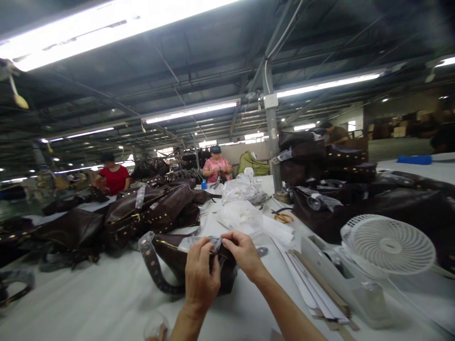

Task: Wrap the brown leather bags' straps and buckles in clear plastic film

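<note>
A dark brown handbag point(172, 258) with a gold zip lies on the white table in front of me. Its studded strap point(151, 260) loops out to the left, partly wrapped in film. Clear plastic wrap point(190, 243) covers part of the bag's top edge. Over the bag's right half, my left hand point(202, 274) has its fingers curled onto this wrap. Close beside it, my right hand point(243, 253) pinches the end of the wrap between thumb and forefinger. My hands hide the bag's right top corner.
More brown studded bags point(149, 213) are heaped at left, others point(320, 161) at right. Crumpled plastic point(243, 189), orange-handled scissors point(283, 218), cardboard strips point(316, 279), a clear bin point(369, 303) and a white fan point(389, 244) are nearby. Two people point(216, 168) point(113, 177) work across the table.
</note>
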### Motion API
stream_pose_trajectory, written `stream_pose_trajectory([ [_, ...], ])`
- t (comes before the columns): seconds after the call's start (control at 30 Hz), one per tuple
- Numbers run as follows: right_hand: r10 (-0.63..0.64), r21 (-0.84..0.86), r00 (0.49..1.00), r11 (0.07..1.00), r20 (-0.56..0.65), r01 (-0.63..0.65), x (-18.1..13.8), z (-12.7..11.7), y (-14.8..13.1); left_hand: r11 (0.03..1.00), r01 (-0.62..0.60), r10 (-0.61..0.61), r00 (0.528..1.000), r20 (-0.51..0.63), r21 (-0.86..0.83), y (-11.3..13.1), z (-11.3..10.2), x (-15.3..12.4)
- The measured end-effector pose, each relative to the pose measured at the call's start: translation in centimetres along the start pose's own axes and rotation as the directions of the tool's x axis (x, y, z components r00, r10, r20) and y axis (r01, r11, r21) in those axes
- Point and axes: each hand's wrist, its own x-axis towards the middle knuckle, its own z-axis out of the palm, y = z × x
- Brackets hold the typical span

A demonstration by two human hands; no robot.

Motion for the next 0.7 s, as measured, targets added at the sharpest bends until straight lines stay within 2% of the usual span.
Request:
stream_pose_trajectory([
  [0.07, -0.004, -0.021, 0.999, 1.000, 0.045, 0.005, 0.0, -0.2, 0.0, 0.998, -0.036, 0.029, 0.986, 0.164, 0.042, -0.5, -1.2, 1.4],
  [0.13, -0.009, -0.041, 0.997, 0.999, 0.080, 0.012, 0.1, -0.4, 0.0, 0.999, -0.019, -0.003, 0.916, 0.400, 0.051, -1.4, -2.5, 3.4],
  [0.17, -0.010, -0.050, 0.996, 0.999, 0.091, 0.015, 0.1, -0.5, 0.0, 0.998, 0.010, -0.037, 0.855, 0.517, 0.054, -1.9, -3.0, 4.6],
  [0.23, -0.014, -0.066, 0.995, 0.998, 0.099, 0.021, 0.2, -0.5, 0.0, 0.995, 0.089, -0.088, 0.686, 0.722, 0.037, -3.0, -3.9, 6.7],
  [0.27, -0.018, -0.071, 0.995, 0.997, 0.098, 0.025, 0.2, -0.5, 0.1, 0.991, 0.130, -0.091, 0.596, 0.798, 0.016, -3.5, -4.1, 7.5],
  [0.3, -0.021, -0.077, 0.995, 0.997, 0.096, 0.028, 0.3, -0.5, 0.1, 0.985, 0.170, -0.085, 0.524, 0.847, -0.007, -3.9, -4.2, 8.1],
  [0.33, -0.024, -0.083, 0.995, 0.996, 0.094, 0.032, 0.3, -0.4, 0.1, 0.979, 0.203, -0.076, 0.481, 0.873, -0.027, -4.2, -4.2, 8.5],
  [0.37, -0.028, -0.089, 0.995, 0.995, 0.092, 0.036, 0.3, -0.4, 0.2, 0.974, 0.220, -0.066, 0.468, 0.881, -0.044, -4.4, -4.1, 8.7],
  [0.5, -0.045, -0.113, 0.993, 0.992, 0.108, 0.057, 0.2, -0.5, 0.2, 0.980, 0.191, -0.055, 0.531, 0.845, -0.056, -4.5, -3.4, 8.1],
  [0.57, -0.066, -0.151, 0.991, 0.985, 0.113, 0.082, 0.1, -0.7, 0.1, 0.978, 0.203, -0.066, 0.536, 0.841, -0.053, -4.4, -3.2, 7.8],
  [0.63, -0.097, -0.219, 0.989, 0.968, 0.114, 0.120, 0.0, -0.7, -0.2, 0.965, 0.255, -0.080, 0.510, 0.856, -0.062, -4.3, -3.3, 7.9],
  [0.7, -0.134, -0.300, 0.983, 0.939, 0.127, 0.167, 0.0, -0.5, -0.5, 0.941, 0.327, -0.078, 0.457, 0.886, -0.086, -4.3, -3.3, 8.3],
])
